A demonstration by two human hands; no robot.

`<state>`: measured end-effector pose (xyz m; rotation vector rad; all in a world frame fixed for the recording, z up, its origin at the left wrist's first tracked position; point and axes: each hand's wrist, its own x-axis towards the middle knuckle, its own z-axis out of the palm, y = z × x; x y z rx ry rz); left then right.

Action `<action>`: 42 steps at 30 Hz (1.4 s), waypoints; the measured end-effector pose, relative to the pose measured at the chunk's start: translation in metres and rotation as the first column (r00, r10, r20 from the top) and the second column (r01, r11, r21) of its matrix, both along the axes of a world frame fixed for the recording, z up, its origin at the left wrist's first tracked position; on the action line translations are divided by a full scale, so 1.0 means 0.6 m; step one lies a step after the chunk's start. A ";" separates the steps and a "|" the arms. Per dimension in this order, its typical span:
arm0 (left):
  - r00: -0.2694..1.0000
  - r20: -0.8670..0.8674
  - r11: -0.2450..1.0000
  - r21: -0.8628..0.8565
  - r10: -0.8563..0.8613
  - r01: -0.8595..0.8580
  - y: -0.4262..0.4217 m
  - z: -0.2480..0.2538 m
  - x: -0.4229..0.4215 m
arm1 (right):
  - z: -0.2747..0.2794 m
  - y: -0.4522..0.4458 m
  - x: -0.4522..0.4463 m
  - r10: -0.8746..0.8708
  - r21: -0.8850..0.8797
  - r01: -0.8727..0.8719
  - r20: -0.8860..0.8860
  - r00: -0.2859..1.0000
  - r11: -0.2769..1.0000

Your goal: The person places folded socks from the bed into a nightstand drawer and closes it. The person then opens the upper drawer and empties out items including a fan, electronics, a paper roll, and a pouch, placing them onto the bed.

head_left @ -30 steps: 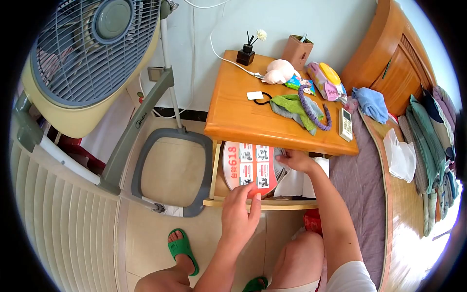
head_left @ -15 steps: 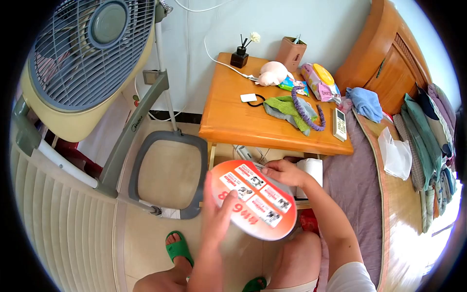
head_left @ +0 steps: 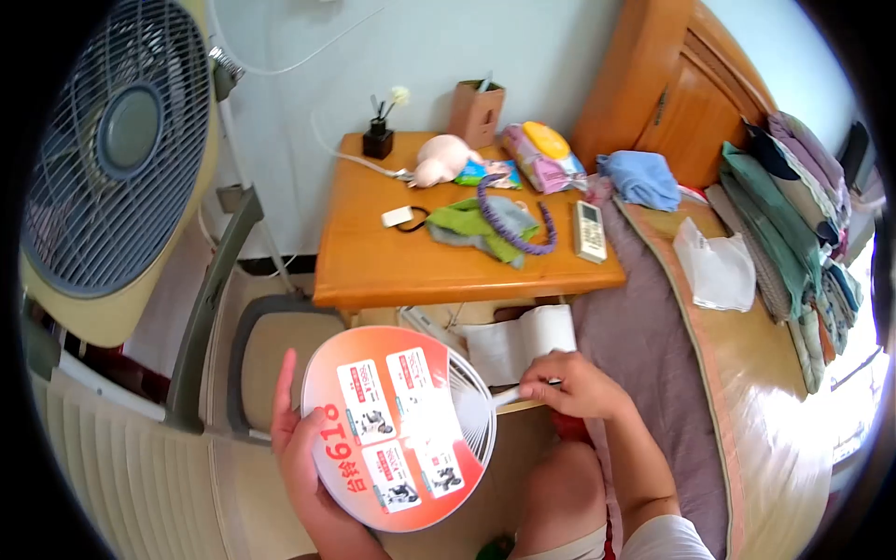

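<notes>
A round plastic hand fan (head_left: 431, 378), orange-red with white printed panels and red characters, is held up in front of my knees. My right hand (head_left: 574, 385) has its fingers closed round the fan's white handle. At the opposite edge is my left hand (head_left: 303, 448), its thumb over the printed face and one finger pointing up beside the rim. Its other fingers are hidden behind the fan. Below the wooden nightstand (head_left: 448, 291), a white paper roll (head_left: 549, 334) lies just beyond my right hand.
On the nightstand are a remote control (head_left: 590, 231), a purple headband (head_left: 504, 233), a green-grey cloth (head_left: 453, 222), a wipes pack (head_left: 543, 159) and a pink plush toy (head_left: 441, 159). A floor fan (head_left: 121, 140) stands left. The bed (head_left: 644, 373) with folded clothes (head_left: 775, 233) is right.
The hand fan has shifted left and turned, bringing its ribs and handle into view on the right. Both hands moved with it, and the camera view swung right.
</notes>
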<state>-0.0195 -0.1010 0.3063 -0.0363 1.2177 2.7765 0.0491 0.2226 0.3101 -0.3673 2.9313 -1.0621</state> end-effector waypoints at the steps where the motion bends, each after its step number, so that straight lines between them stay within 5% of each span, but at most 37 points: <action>1: 0.999 -0.037 0.997 -0.077 0.000 -0.003 0.005 -0.003 0.001 | 0.006 0.005 0.017 -0.054 -0.053 0.062 0.155 0.986 0.997; 2: 0.999 -0.047 0.998 -0.065 -0.022 0.019 0.006 -0.012 -0.001 | 0.014 0.009 0.034 -0.097 -0.100 0.134 0.307 0.947 0.986; 6: 0.977 -0.170 0.989 -0.089 -0.133 0.119 0.008 -0.068 -0.028 | 0.031 0.024 0.097 -0.299 -0.139 0.330 0.207 0.932 0.934; 8: 0.991 -0.045 0.990 -0.075 -0.123 0.119 0.018 -0.085 -0.035 | 0.041 0.024 0.129 -0.391 -0.166 0.424 0.199 0.899 0.890; 13: 0.994 0.006 0.955 -0.277 -0.113 0.110 0.075 -0.060 -0.022 | 0.098 0.017 0.189 -0.852 -0.366 0.771 -0.169 0.495 0.520; 14: 0.992 -0.008 0.938 -0.328 -0.124 0.115 0.081 -0.057 -0.020 | 0.094 0.037 0.206 -0.803 -0.212 0.821 -0.438 0.405 0.530; 19: 0.986 -0.068 0.888 -0.448 -0.150 0.104 0.097 -0.053 -0.018 | 0.133 0.064 0.288 -0.865 -0.043 0.995 -0.499 0.054 0.087; 20: 0.990 -0.059 0.882 -0.464 -0.126 0.084 0.095 -0.053 -0.019 | 0.119 0.095 0.312 -0.757 0.003 0.994 -0.648 0.086 0.111; 21: 0.989 -0.062 0.867 -0.490 -0.136 0.088 0.093 -0.056 -0.023 | 0.122 0.099 0.327 -0.752 0.090 0.995 -0.658 0.037 -0.031; 28: 0.994 -0.086 0.709 -0.705 -0.068 -0.012 0.073 -0.102 -0.042 | 0.081 0.167 0.382 -0.821 0.424 0.870 -0.569 0.040 -0.251; 30: 0.995 -0.095 0.690 -0.723 -0.040 -0.041 0.074 -0.104 -0.043 | 0.077 0.150 0.352 -0.426 0.476 0.676 -0.868 0.256 -0.563; 31: 0.994 -0.098 0.690 -0.723 -0.053 -0.034 0.073 -0.105 -0.041 | 0.088 0.119 0.307 -0.458 0.415 0.789 -0.868 0.193 -0.454; 33: 0.993 -0.094 0.688 -0.726 -0.070 -0.020 0.076 -0.105 -0.039 | 0.060 0.097 0.261 -0.519 0.317 0.943 -0.793 0.321 0.098; 34: 0.994 -0.087 0.671 -0.741 -0.071 -0.016 0.079 -0.102 -0.037 | 0.054 0.060 0.225 -0.558 0.370 0.871 -0.670 0.490 0.321; 36: 0.995 -0.082 0.655 -0.755 -0.065 -0.019 0.084 -0.097 -0.034 | 0.027 -0.028 0.137 -0.645 0.173 0.684 -0.234 0.728 0.709; 37: 0.994 -0.089 0.670 -0.742 -0.063 -0.024 0.086 -0.095 -0.032 | -0.017 -0.040 0.098 -0.490 0.102 0.539 -0.301 0.818 0.836; 42: 0.994 -0.097 0.710 -0.703 -0.043 -0.038 0.081 -0.089 -0.026 | -0.149 -0.112 -0.097 -0.232 0.105 0.240 -0.083 0.969 0.965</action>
